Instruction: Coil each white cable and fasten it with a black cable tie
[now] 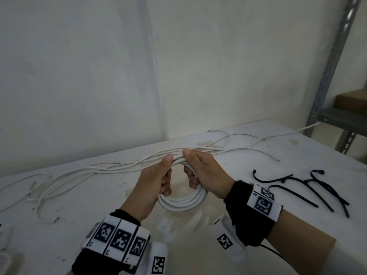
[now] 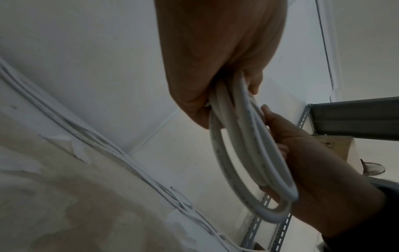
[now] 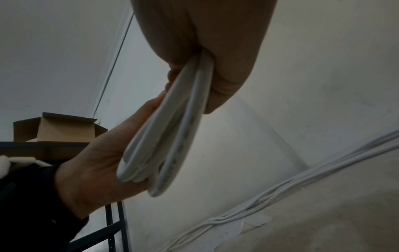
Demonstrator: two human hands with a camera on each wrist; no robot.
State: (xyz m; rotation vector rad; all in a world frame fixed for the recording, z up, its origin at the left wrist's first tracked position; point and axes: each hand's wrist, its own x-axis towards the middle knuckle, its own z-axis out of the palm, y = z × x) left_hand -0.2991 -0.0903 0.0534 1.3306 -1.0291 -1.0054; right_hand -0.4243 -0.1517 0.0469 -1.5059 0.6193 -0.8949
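A white cable coil (image 1: 183, 203) of several loops hangs above the white table (image 1: 258, 225), held by both hands. My left hand (image 1: 158, 175) grips its left side, fingers curled through the ring and thumb on top. My right hand (image 1: 200, 169) grips the right side the same way. The left wrist view shows the coil (image 2: 248, 153) running out of my left fist, with the right hand (image 2: 306, 153) behind it. The right wrist view shows the coil (image 3: 164, 136) edge-on below my right fist. Several black cable ties (image 1: 309, 189) lie on the table to the right.
Several loose white cables (image 1: 95, 169) stretch across the table behind the hands, from the left edge to the far right corner. A grey metal shelf (image 1: 337, 116) with a cardboard box (image 1: 351, 100) stands at the right. White walls close off the back.
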